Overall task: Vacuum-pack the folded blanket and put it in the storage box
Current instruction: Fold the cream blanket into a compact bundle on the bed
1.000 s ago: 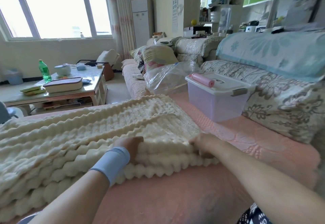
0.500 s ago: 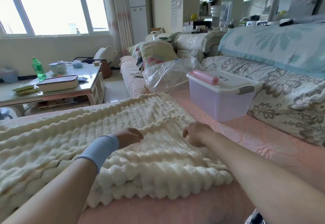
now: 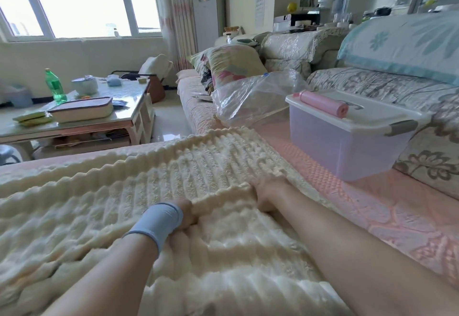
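Blanket edge (image 3: 223, 193) has moved forward, pinched by left hand (image 3: 188, 212) and right hand (image 3: 267, 192).

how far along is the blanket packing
Early. Done: the blanket lies partly folded on the sofa. In hand: left hand and right hand grip a fold's edge. Left: finish folding, fill the empty bag, vacuum, open the closed box.

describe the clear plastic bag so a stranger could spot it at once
On the pink-covered sofa seat, just past the lidded storage box and in front of the floral pillow, lies the clear plastic bag. Unlike the rigid box, it is crinkled, puffed-up film with a small blue cap on top.
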Available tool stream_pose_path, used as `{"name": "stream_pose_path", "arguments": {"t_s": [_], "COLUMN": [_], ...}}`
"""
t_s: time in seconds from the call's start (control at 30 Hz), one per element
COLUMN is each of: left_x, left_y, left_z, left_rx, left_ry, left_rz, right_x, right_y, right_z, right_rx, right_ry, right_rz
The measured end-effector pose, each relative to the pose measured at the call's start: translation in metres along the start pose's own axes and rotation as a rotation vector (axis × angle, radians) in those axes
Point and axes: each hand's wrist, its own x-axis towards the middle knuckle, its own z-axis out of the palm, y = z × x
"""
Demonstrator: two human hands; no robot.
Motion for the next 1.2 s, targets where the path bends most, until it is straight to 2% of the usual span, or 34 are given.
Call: {"name": "stream_pose_path", "arguments": {"t_s": [0.07, 0.13, 0.2, 0.23, 0.33, 0.4, 0.47, 0.5, 0.57, 0.63, 0.7, 0.77, 0.87, 0.93, 1.03, 1.13, 1.2], "left_x": [0.010, 0.019, 0.027, 0.028, 0.028, 0.028, 0.028, 0.024, 0.013, -0.001, -0.019, -0.044, -0.091, -0.119, -0.155, -0.188, -0.209], "left_y": [0.006, 0.010, 0.014, 0.017, 0.023, 0.026, 0.029, 0.031, 0.030, 0.024, 0.015, 0.005, -0.017, -0.039, -0.090, -0.156, -0.201], "left_z": [-0.013, -0.032, -0.038, -0.034, -0.013, -0.007, -0.005, -0.004, -0.007, -0.016, -0.030, -0.041, -0.040, -0.032, -0.018, -0.012, -0.004], "left_rx": [0.004, 0.003, 0.038, 0.080, 0.244, 0.179, -0.050, -0.142, -0.228, -0.265, -0.290, -0.273, -0.183, -0.090, -0.039, -0.094, -0.151], "left_ry": [0.057, 0.277, 0.514, 0.556, 0.552, 0.480, 0.229, 0.087, -0.027, 0.005, 0.166, 0.332, 0.435, 0.437, 0.418, 0.395, 0.320], "left_rz": [-0.006, -0.057, -0.115, -0.139, -0.147, -0.073, 0.003, 0.031, 0.062, 0.082, 0.102, 0.123, 0.137, 0.119, 0.006, -0.187, -0.284], "right_x": [0.005, 0.009, 0.012, 0.012, 0.005, -0.001, -0.004, -0.010, -0.023, -0.038, -0.058, -0.079, -0.116, -0.136, -0.150, -0.153, -0.153], "right_y": [0.005, 0.015, 0.028, 0.033, 0.038, 0.037, 0.036, 0.033, 0.027, 0.018, 0.000, -0.026, -0.077, -0.111, -0.157, -0.207, -0.244], "right_z": [-0.003, -0.012, -0.015, -0.010, 0.010, 0.012, 0.012, 0.012, 0.017, 0.017, 0.001, -0.025, -0.058, -0.068, -0.073, -0.084, -0.093], "right_rx": [-0.127, -0.187, -0.104, -0.079, -0.154, -0.155, 0.008, 0.114, 0.172, 0.106, 0.045, 0.068, 0.219, 0.330, 0.370, 0.468, 0.548], "right_ry": [0.090, 0.240, 0.381, 0.371, 0.180, 0.209, 0.264, 0.196, -0.023, -0.070, 0.058, 0.207, 0.340, 0.334, 0.291, 0.268, 0.256], "right_rz": [0.032, 0.117, 0.198, 0.226, 0.186, 0.080, 0.005, 0.009, 0.050, 0.104, 0.089, -0.034, -0.289, -0.392, -0.490, -0.574, -0.607]}}
